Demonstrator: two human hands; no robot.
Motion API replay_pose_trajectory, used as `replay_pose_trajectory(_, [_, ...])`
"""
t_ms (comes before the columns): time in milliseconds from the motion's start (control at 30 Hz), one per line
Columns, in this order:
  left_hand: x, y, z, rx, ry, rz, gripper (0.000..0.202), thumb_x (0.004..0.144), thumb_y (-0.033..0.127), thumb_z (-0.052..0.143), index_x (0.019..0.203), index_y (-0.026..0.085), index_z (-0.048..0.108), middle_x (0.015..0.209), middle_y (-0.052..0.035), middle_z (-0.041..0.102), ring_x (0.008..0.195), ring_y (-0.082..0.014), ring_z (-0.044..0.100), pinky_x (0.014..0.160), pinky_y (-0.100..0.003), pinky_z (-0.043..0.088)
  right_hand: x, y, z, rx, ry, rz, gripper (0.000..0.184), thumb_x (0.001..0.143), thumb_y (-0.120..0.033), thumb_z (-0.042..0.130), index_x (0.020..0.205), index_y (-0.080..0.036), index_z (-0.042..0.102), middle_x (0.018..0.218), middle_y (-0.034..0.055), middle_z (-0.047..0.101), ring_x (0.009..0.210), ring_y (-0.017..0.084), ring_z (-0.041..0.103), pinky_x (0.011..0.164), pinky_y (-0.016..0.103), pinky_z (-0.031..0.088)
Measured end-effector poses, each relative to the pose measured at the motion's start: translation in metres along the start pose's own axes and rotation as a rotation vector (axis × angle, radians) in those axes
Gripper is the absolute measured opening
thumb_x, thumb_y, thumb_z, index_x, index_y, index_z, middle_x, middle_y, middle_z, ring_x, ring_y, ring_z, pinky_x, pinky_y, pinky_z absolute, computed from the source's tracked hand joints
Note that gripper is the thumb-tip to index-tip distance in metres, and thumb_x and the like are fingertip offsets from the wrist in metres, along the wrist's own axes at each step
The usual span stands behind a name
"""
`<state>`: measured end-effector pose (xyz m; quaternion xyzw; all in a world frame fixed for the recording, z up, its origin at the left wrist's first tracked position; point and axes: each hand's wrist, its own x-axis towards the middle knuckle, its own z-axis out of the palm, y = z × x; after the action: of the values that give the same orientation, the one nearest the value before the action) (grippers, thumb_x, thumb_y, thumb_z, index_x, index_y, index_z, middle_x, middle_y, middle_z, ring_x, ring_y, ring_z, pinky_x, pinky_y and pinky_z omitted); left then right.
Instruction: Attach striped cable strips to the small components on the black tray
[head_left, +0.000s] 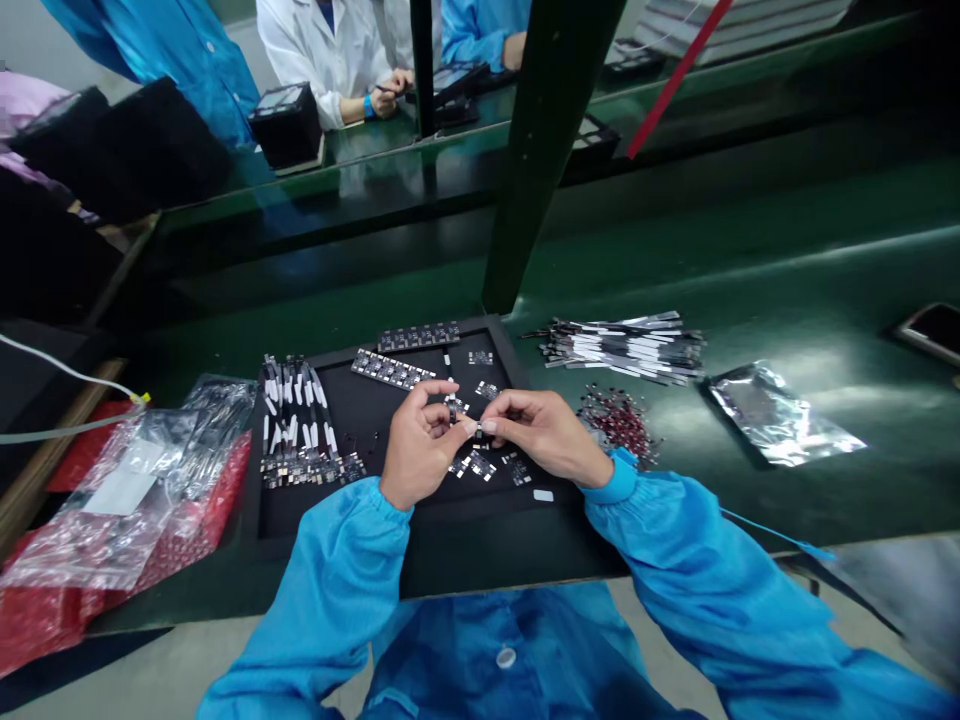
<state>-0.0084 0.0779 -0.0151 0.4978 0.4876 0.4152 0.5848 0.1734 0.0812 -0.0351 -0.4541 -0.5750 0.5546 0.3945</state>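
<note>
We're on an electronics assembly floor: a long green-topped table (750,260) carries small circuit boards (392,368) in a black tray (375,430) and a foil bag (780,415), with co-workers in a blue smock (180,60) and a white lab coat (315,50) at a table beyond.

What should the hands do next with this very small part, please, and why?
Probably the left hand and right hand should lower the small dark part to a bare spot on the black tray. They pinch it together above the tray, and small boards lie close below, so a clear spot seems safer.
</note>
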Motion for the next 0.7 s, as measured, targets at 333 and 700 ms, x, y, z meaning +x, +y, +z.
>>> replay_pose_trajectory(333, [-0.031, 0.025, -0.052, 0.418, 0.205, 0.323, 0.032, 0.082, 0.017, 0.070, 0.114, 0.021, 0.069, 0.116, -0.0073, 0.065, 0.077, -0.0100, 0.057, 0.071, -0.023, 0.050, -0.005, 0.003, -0.002, 0.019, 0.103, 0.078, 0.043, 0.081, -0.053, 0.075, 0.106, -0.019, 0.070, 0.083, 0.0056, 0.072, 0.065, 0.019, 0.069, 0.065, 0.034, 0.062])
replay_pose_trajectory(700, [-0.074, 0.004, -0.142, 0.938, 0.390, 0.074, 0.036, 0.083, 0.029, 0.069, 0.118, 0.018, 0.069, 0.122, -0.0083, 0.060, 0.059, -0.0086, 0.054, 0.065, -0.030, 0.053, -0.003, 0.007, -0.001, 0.013, 0.126, 0.059, 0.039, 0.081, -0.051, 0.075, 0.101, -0.018, 0.070, 0.066, 0.0005, 0.065, 0.057, 0.016, 0.065, 0.059, 0.029, 0.054])
